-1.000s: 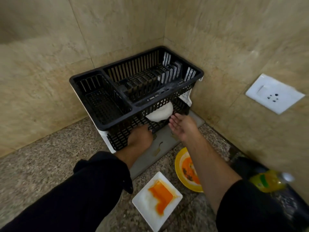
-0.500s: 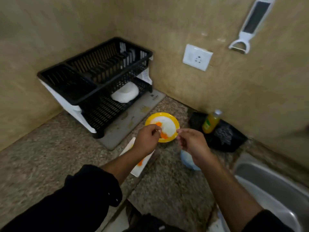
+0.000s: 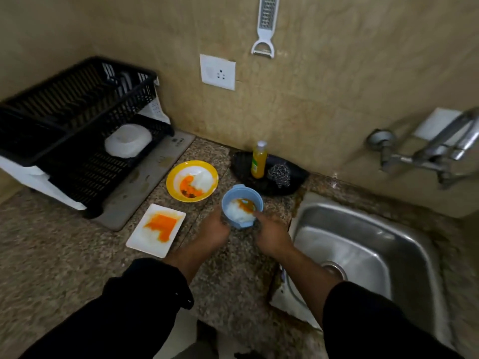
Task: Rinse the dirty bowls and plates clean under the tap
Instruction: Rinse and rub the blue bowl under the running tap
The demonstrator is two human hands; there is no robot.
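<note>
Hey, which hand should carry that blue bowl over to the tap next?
Right, probably. The right hand holds the blue bowl on the side nearer the sink, and the tap is off to the right too. The left hand grips the far side and would have to cross over.

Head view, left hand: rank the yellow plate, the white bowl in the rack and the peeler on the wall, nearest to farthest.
From the left hand, which holds the blue bowl:
1. yellow plate, on the counter just beyond the hand.
2. white bowl, in the dish rack, lower tier, far left.
3. peeler, high on the wall.
</note>
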